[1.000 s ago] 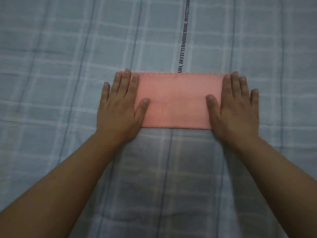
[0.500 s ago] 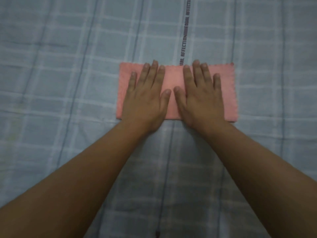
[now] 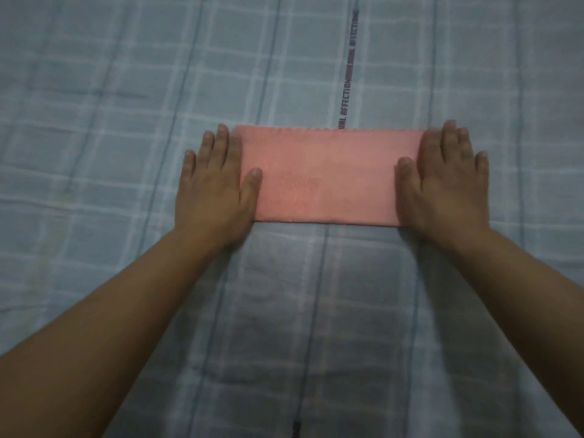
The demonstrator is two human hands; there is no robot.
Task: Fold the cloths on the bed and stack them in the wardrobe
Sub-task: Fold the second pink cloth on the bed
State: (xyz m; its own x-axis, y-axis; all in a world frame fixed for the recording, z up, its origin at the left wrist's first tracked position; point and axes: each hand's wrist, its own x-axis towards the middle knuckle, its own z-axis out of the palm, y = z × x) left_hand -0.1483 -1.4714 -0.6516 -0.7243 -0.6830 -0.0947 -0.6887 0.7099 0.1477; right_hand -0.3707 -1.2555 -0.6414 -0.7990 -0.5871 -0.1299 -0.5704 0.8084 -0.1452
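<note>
A pink cloth, folded into a long flat rectangle, lies on the bed in the middle of the head view. My left hand lies flat, fingers straight, over the cloth's left end, with its thumb on the pink surface. My right hand presses flat on the right end in the same way, thumb pointing inward. Both ends of the cloth are hidden under my palms. No other cloth and no wardrobe are in view.
The bed is covered by a pale blue checked sheet that fills the whole view. A dark printed strip of lettering runs away from the cloth's far edge.
Half a second ago both hands lay side by side on the cloth's middle. They have since slid apart to its two ends, flattening it.
</note>
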